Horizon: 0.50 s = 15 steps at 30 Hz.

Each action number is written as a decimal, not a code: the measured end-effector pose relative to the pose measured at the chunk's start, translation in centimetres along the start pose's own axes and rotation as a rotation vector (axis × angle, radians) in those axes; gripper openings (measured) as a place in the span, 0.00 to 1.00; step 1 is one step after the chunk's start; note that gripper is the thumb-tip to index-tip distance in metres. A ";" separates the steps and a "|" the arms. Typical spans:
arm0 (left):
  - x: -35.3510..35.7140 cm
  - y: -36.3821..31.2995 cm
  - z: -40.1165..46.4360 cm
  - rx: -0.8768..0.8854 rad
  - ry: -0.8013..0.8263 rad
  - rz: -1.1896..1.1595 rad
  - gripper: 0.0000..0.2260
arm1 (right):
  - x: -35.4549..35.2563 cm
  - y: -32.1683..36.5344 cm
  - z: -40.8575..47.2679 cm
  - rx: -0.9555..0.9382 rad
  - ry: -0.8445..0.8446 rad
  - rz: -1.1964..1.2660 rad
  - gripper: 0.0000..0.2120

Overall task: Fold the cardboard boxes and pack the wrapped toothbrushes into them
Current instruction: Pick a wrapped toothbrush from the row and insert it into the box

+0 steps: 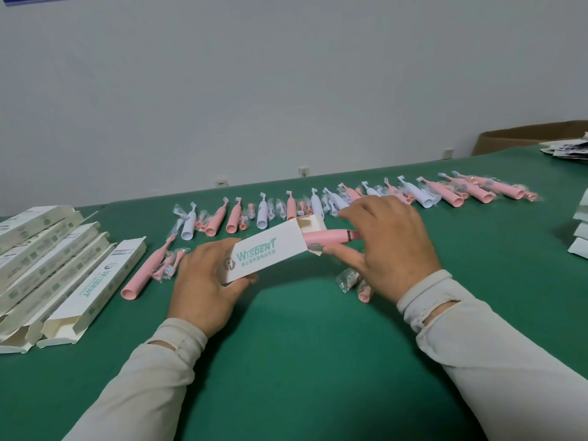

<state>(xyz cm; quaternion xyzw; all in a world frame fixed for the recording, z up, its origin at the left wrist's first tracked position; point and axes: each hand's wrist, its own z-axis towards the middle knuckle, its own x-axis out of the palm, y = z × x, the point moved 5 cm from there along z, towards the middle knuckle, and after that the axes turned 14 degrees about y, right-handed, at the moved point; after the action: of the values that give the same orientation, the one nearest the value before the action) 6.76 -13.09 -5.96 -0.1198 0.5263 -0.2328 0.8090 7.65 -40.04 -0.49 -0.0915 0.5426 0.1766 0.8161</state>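
Green felt covers the table, and just above its near middle the packing step is in hand: a pink toothbrush sits partly inside a white cardboard box, with its right end not yet in past the open flaps. To do this well, I judge the box should be kept steady and level with its mouth square, the flaps spread clear of the opening, and the brush slid straight along the box's length so its plastic wrap does not bunch at the edge. The left hand comes in from the near left, palm down, thumb and fingers curled round the box's closed left end, gripping it. The right hand reaches from the near right, wrist bent inward, its fingers closed lightly about the exposed end of the brush; exactly how the fingertips sit is hidden behind the hand. Two small wrapped brush heads lie on the felt just below that hand. To the left lie folded open boxes side by side. Farther off, a long row of wrapped toothbrushes, pink and white, stretches across the table.
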 end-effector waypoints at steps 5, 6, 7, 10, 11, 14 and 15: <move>-0.6 0.0 -0.2 -0.035 -0.073 -0.016 0.26 | 0.1 -2.8 -0.1 0.131 0.017 0.197 0.22; -0.6 0.1 -0.2 -0.048 -0.079 -0.022 0.25 | 0.4 -3.2 -0.1 0.134 0.018 0.279 0.18; -0.7 0.1 -0.2 -0.061 -0.080 -0.024 0.26 | 0.7 -3.4 0.0 0.134 0.019 0.370 0.14; -0.6 0.1 -0.3 -0.067 -0.083 -0.009 0.26 | 1.6 -3.5 0.1 0.147 0.007 0.570 0.09; -0.6 0.1 -0.3 -0.068 -0.080 0.002 0.26 | 1.9 -3.4 0.1 0.155 0.003 0.622 0.09; -0.6 0.3 -0.2 -0.093 -0.062 0.013 0.26 | 2.3 -3.3 0.1 0.169 -0.022 0.755 0.06; -0.6 0.4 -0.2 -0.099 -0.057 0.012 0.26 | 2.4 -3.3 0.1 0.173 -0.030 0.784 0.06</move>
<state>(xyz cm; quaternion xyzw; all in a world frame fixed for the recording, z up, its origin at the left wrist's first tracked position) 6.49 -12.44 -5.78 -0.1631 0.5145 -0.1984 0.8181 9.84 -42.61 -2.77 0.1943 0.5372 0.4297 0.6993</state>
